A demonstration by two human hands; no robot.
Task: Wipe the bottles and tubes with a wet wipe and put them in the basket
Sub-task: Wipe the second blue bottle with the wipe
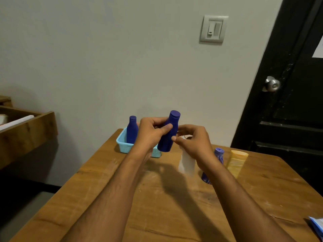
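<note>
Hands over table (97, 186): our left grip (151, 132) clasps dark blue plastic bottle (168, 132); our right grip (193, 142) pinches white wet wipe (187, 163).

You see dim, warm light; arm shadows fall on the counter (108, 186), and wide-angle bending tilts the door (288, 102) beside it.

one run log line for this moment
left hand holds blue bottle | right hand holds wipe | basket: one bottle
</note>
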